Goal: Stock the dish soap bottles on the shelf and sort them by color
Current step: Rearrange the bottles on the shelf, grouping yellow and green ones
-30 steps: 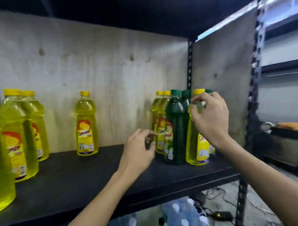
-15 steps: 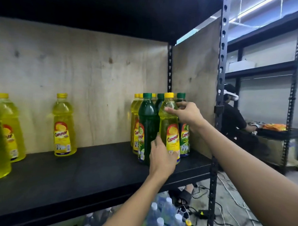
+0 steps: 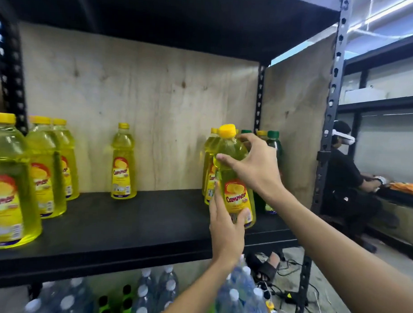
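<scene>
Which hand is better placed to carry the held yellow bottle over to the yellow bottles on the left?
Probably left. The left hand grips the bottle low and is on the side of the yellow group; the right hand, gripping its shoulder, would have to cross over.

One yellow bottle (image 3: pixel 237 195): yellow cap, red-yellow label, slightly tilted, right front of shelf (image 3: pixel 128 224). Green bottles (image 3: pixel 276 148): upright behind it. Further yellow bottles (image 3: pixel 46 167): upright, left and centre.
</scene>
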A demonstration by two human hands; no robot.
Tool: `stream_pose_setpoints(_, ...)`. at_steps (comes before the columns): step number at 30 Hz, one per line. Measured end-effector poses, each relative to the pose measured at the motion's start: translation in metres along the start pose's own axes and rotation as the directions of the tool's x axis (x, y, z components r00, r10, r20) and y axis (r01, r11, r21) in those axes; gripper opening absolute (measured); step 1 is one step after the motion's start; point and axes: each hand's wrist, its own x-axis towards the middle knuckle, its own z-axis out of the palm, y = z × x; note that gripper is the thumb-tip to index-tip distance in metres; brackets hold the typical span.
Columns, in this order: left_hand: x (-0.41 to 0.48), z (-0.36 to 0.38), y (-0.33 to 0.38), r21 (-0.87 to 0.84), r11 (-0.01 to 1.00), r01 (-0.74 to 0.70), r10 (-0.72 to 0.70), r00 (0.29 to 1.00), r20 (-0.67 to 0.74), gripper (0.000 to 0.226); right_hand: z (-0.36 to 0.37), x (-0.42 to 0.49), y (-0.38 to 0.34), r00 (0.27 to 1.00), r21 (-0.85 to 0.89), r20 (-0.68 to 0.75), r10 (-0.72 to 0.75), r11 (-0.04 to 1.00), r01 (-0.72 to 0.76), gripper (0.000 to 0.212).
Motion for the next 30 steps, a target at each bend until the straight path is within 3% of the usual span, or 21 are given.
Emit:
stream_pose_setpoints(9, 0.062, -0.186, -0.052, 0.320, 0.944, -0.076, 0.095, 0.994, -0.045, 0.092, 0.129, 0.006, -0.102, 0.990, 0.241, 0.135, -0.032, 0.971, -0.002, 0.077)
stream_pose_setpoints(14, 0.107, -0.249, -0.085, 0.424, 0.905, -0.049, 0.074, 0.996, -0.044, 0.096, 0.200, 0.022, -0.134, 0.981, 0.310, 0.194, -0.010, 0.949, -0.052, 0.058)
stream_pose_setpoints(22, 0.153, -0.277, -0.141, 0.464, 0.884, 0.057, -0.048, 0.998, -0.031, 0.098, 0.277, 0.055, -0.143, 0.950, 0.226, 0.312, 0.030, 0.968, -0.104, 0.055)
stream_pose_setpoints(30, 0.167, -0.273, -0.167, 0.460, 0.884, 0.086, -0.068, 0.996, -0.054, 0.098, 0.298, 0.057, -0.131, 0.960, 0.204, 0.278, 0.028, 0.975, -0.088, 0.063)
